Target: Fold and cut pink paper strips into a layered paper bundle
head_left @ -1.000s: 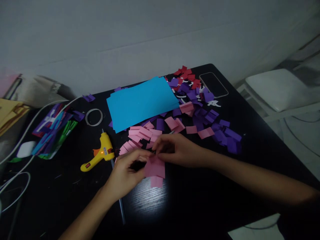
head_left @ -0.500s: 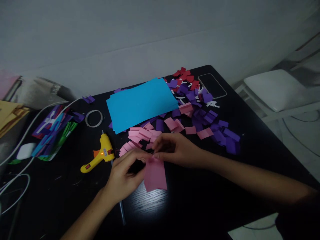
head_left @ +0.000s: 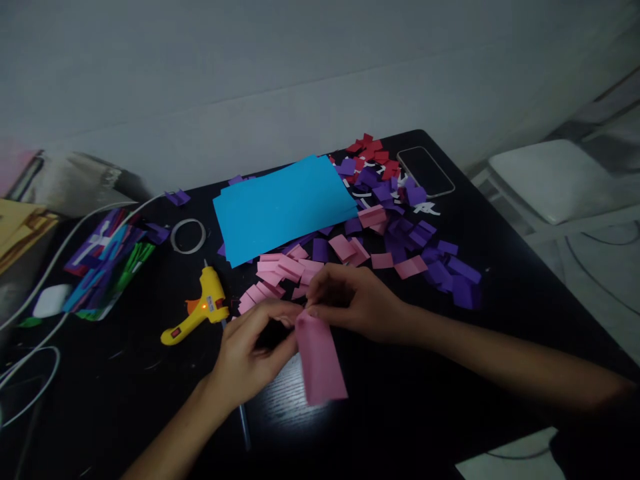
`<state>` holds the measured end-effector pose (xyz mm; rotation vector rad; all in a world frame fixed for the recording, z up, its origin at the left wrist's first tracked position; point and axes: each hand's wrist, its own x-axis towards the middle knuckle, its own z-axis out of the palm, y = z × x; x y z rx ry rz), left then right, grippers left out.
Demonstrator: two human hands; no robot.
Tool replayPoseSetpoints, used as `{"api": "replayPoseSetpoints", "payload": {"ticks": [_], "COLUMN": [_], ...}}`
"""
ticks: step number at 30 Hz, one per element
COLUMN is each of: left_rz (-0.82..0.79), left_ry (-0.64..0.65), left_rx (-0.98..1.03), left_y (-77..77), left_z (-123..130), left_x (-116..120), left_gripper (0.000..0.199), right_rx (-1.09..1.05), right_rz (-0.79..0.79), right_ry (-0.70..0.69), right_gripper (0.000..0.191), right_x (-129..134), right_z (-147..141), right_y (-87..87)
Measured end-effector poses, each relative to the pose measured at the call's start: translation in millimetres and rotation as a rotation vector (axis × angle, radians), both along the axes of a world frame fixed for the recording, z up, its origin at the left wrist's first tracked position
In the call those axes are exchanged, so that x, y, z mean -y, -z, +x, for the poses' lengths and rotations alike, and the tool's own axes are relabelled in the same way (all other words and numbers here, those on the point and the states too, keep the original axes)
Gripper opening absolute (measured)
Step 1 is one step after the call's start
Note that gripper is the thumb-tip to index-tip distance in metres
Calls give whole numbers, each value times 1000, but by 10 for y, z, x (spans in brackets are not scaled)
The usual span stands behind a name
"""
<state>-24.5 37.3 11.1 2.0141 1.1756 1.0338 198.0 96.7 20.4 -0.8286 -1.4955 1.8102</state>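
Observation:
A strip of pink paper (head_left: 321, 363) hangs between my hands above the black table. My right hand (head_left: 357, 303) pinches its upper edge between thumb and fingertips. On its left side, my left hand (head_left: 257, 343) is closed with thumb and fingers on the paper's upper left corner. The paper looks creased lengthwise, and its lower end hangs free. Just beyond my hands lie folded pink paper pieces (head_left: 280, 268). Left of my left hand rests a yellow hot glue gun (head_left: 207, 307) with an orange light lit.
Blue paper sheets (head_left: 287, 207) lie at the back, with purple pieces (head_left: 400, 233) and red pieces (head_left: 373, 152) to their right. A phone (head_left: 426, 171) is near the far corner. At left are a tape roll (head_left: 188, 237), colored strips (head_left: 107, 263) and white cables (head_left: 55, 257).
The pink paper has swung, its lower end now farther right and nearer to me. Both hands stay almost in place, still holding its top.

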Motion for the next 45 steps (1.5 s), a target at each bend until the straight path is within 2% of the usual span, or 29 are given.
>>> {"api": "replayPoseSetpoints", "payload": {"ticks": [4,12,17,25,37,41,43,45], "left_rz": [77,94,31,-21,-58,-40,-34,-38], "left_ry": [62,133,164,177,181,156,143,133], "left_rx": [-27,-25,-16,-16,-17,-35,-53,-71], "left_y": [-35,-12,-43,-111,-86,-134,-143,-121], "left_z": [37,18,30,75,67,75,71,58], "left_x": [-29,-34,-10,-15,-5,-26,-32,-28], "left_gripper": [34,26,16,14,9,3,3,2], "right_rx": [18,-10,4,25,38,81,89,51], "right_rz": [-36,-81,-95,-96,-60,34,135,277], "right_ry": [1,-38,-88,-148,-129,-176,-163,-151], "right_gripper": [18,19,23,20,20,10,8,14], "right_x": [-6,-11,-15,-21,-17,-35,-49,-62], "right_z": [-3,-4,-5,8,1,12,24,41], "right_y": [17,14,16,39,62,47,29,2]}}
